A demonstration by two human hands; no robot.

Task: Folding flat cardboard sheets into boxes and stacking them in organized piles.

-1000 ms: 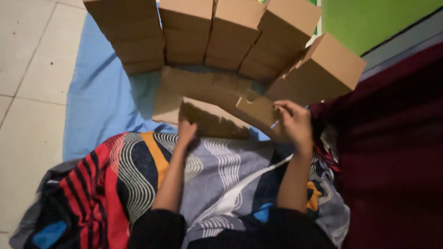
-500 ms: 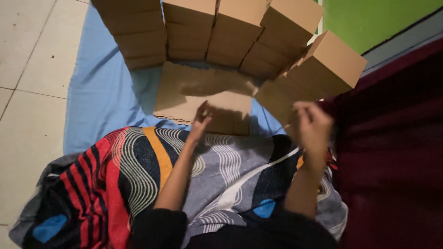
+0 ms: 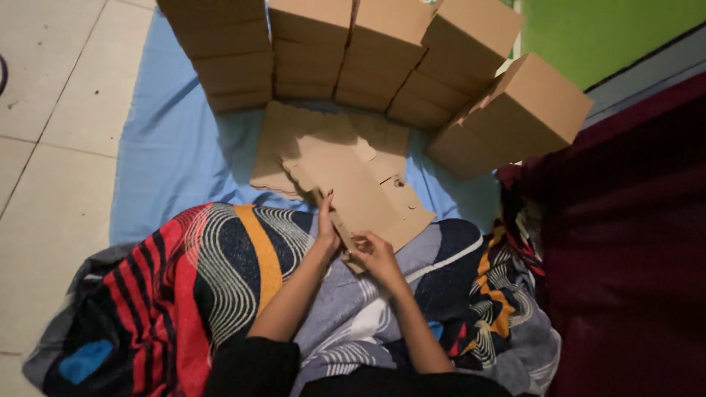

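Both sets of fingers are pinching the near edge of a flat, die-cut brown cardboard box blank [image 3: 360, 192]. The left hand [image 3: 328, 229] is gripping it from the left with fingers pointing up along a folded flap, and the right hand [image 3: 373, 254] is curling its fingers closed around the same edge just beside it, so the two hands are nearly touching. The blank is lying tilted across the person's lap, its far end resting on a small pile of more flat brown cardboard blanks [image 3: 294, 147] spread on a light blue sheet [image 3: 176, 147]. The lap is covered by a loud patterned blanket in red, orange, navy and white stripes [image 3: 191, 287]. Further out, stacks of folded-up brown cardboard boxes [image 3: 331, 51] are curving around the sheet like a wall, with one box [image 3: 522, 114] leaning at the right end. There's pale tiled floor [image 3: 51, 110] to the left, dark maroon fabric [image 3: 632, 242] to the right and a green wall [image 3: 603, 29] behind.
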